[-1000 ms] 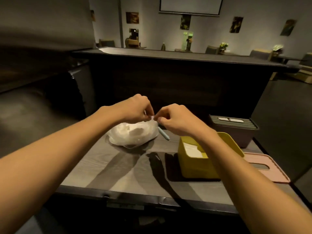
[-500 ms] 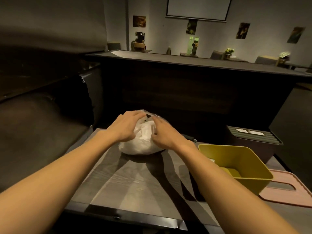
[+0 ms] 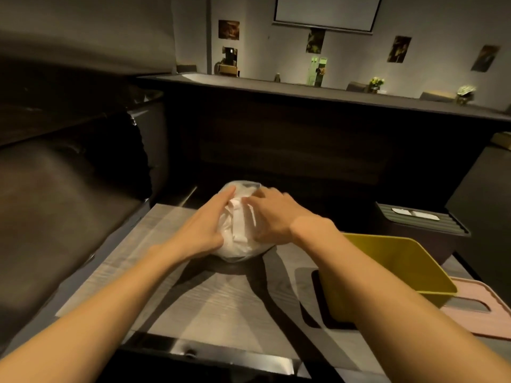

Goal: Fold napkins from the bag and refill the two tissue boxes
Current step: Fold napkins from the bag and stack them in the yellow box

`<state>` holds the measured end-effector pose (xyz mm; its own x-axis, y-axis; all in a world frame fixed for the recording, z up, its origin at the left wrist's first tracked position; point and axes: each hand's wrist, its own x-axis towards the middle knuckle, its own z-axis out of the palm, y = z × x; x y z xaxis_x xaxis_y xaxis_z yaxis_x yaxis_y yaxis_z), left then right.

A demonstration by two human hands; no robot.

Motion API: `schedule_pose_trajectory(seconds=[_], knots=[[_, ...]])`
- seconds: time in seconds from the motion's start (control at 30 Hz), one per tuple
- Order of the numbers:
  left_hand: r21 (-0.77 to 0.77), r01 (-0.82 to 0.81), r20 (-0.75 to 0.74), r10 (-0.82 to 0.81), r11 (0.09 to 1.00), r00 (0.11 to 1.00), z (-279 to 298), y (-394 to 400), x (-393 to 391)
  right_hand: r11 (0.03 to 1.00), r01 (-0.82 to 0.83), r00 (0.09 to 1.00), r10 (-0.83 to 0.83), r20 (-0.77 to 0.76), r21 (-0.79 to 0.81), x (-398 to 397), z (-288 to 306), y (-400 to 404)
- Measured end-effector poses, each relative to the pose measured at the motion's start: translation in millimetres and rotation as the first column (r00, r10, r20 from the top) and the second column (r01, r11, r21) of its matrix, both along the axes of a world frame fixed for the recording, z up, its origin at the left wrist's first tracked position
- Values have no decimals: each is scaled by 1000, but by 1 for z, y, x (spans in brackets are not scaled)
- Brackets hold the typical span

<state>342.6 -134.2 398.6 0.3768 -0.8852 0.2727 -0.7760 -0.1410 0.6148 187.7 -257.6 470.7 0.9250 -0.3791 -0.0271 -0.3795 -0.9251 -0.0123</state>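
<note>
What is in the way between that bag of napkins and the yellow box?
Nothing visible. Both the left hand and right hand rest on the bag; the yellow box stands open beside it, its pink lid lying off to the side.

— What is held on the bench (image 3: 221, 305)?
— A clear bag (image 3: 240, 236) of white napkins is pressed between the left hand (image 3: 206, 230) and right hand (image 3: 272, 218).
— And to the right?
— An open yellow box (image 3: 398, 269) is set near a pink lid (image 3: 481, 308); a dark box (image 3: 420, 230) farther.
</note>
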Motion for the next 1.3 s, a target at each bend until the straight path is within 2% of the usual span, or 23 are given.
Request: schedule_pose_trajectory(seconds=[0.07,0.13,0.37,0.43,0.5,0.57,0.6,0.63,0.7,0.77,0.83,0.87,0.9,0.97,1.0,1.07,1.13,1.2,1.3], knots=[[-43,-26,-19,25,999,1000,0,3,-7,998,-56,997,56,-44,-11,2,-1,4],[-58,-34,-10,33,998,999,-1,4,-13,999,-45,995,46,-85,19,2,-1,8],[-93,-48,41,52,994,998,8,12,-21,1000,-18,995,16,-95,-19,3,8,11],[-142,-79,12,82,987,997,10,16,-22,1000,0,999,0,-35,-16,-1,12,8],[-215,-129,-56,119,968,991,12,18,-26,1000,16,995,-17,101,11,-7,13,5],[-322,-193,-211,128,927,969,14,18,-31,993,21,945,-56,321,112,-13,10,1],[-377,-237,-332,108,895,937,15,17,-34,980,18,891,-104,441,197,-16,8,1],[-418,-295,-476,69,859,877,17,14,-37,953,4,816,-178,550,302,-18,6,0],[-445,-397,-735,-74,803,674,19,10,-48,825,-96,630,-383,676,557,-22,3,3],[-429,-423,-870,-238,798,433,18,8,-62,607,-259,519,-569,638,752,-24,-5,11],[-432,-332,-898,-366,839,244,16,9,-75,392,-371,516,-666,538,842,-24,-17,21],[-439,-279,-898,-407,854,169,17,11,-82,314,-395,533,-687,494,863,-24,-24,26],[-436,-243,-900,-424,866,105,17,13,-87,282,-395,545,-694,470,874,-22,-32,29],[-414,-205,-909,-413,887,51,14,12,-91,341,-351,551,-678,487,872,-20,-46,35],[-396,-193,-918,-392,898,58,13,11,-92,426,-320,537,-654,533,846,-19,-51,38],[-370,-187,-929,-362,910,78,8,9,-88,661,-213,529,-541,654,720,-17,-60,40],[-370,-205,-928,-352,906,119,5,9,-82,827,-58,592,-422,686,559,-18,-64,38],[-360,-216,-925,-317,908,210,3,11,-78,854,10,623,-412,665,520,-21,-61,32],[-345,-188,-903,-271,920,332,-1,13,-76,798,-122,611,-407,678,590,-24,-52,23]])
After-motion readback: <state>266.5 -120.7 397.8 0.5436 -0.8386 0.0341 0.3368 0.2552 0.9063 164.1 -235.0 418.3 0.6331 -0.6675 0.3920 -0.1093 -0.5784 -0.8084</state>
